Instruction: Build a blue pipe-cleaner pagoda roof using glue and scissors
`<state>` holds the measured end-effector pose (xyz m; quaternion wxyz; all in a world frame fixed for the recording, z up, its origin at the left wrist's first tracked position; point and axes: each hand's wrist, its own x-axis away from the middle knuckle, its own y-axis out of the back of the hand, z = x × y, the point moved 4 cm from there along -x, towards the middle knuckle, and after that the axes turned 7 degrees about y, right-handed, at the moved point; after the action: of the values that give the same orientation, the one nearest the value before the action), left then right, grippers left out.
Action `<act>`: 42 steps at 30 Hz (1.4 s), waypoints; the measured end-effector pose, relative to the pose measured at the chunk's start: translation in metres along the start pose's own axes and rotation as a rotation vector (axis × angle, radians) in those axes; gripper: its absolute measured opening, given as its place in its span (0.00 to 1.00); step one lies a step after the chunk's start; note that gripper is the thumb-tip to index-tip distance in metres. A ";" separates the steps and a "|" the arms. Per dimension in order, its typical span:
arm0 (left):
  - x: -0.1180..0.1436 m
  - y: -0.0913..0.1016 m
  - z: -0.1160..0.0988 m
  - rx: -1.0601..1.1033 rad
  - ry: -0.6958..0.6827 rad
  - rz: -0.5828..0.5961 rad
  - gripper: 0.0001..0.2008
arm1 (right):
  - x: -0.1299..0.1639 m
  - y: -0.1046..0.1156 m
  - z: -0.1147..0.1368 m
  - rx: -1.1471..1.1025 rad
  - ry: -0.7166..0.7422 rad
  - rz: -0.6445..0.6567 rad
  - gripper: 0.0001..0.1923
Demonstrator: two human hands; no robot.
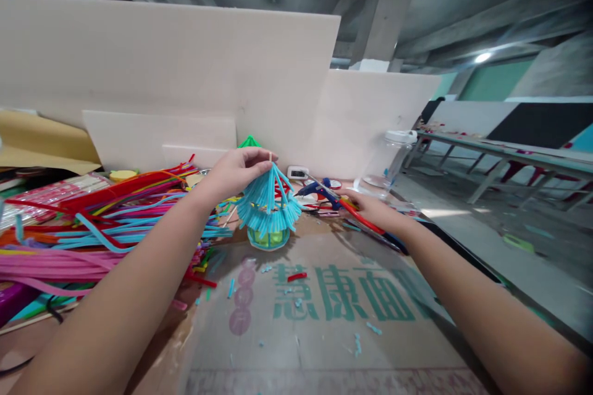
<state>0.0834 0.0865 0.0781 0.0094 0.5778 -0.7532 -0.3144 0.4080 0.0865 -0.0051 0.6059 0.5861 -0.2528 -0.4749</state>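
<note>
The left hand (pixel 236 171) pinches the top of a blue pipe-cleaner tassel (pixel 269 205), holding it up just above a green cup (pixel 269 237) on the cardboard sheet (pixel 324 321). To the right of the tassel the right hand (pixel 373 208) rests on the sheet, fingers closed around red-handled scissors (pixel 365 222) — a blue glue gun (pixel 319 190) lies just behind them. Left of the tassel sprawls a heap of coloured pipe cleaners (pixel 92 222).

This is a craft workshop in a bare industrial hall, with raw concrete beams overhead and long metal-legged worktables (pixel 504 151) well off beyond the right hand (pixel 373 210). Left of the left hand (pixel 238 173) lies a heap of coloured pipe cleaners (pixel 92 222), and a glue gun (pixel 319 190) lies between the hands. Pale boards (pixel 185 74) wall off the bench behind both hands.
</note>
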 end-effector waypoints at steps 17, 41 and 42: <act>0.002 0.009 -0.001 -0.150 -0.022 -0.172 0.22 | -0.004 -0.049 0.010 0.024 -0.058 0.107 0.28; 0.003 0.018 -0.001 -0.049 0.022 -0.134 0.23 | -0.007 -0.055 0.001 0.021 0.014 0.113 0.27; 0.004 0.019 -0.001 -0.045 0.032 -0.153 0.24 | -0.007 -0.055 0.001 0.021 0.015 0.115 0.27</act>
<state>0.0659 0.0854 0.0871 0.0101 0.6382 -0.6994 -0.3218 0.3893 0.0997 -0.0558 0.6278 0.5806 -0.2866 -0.4321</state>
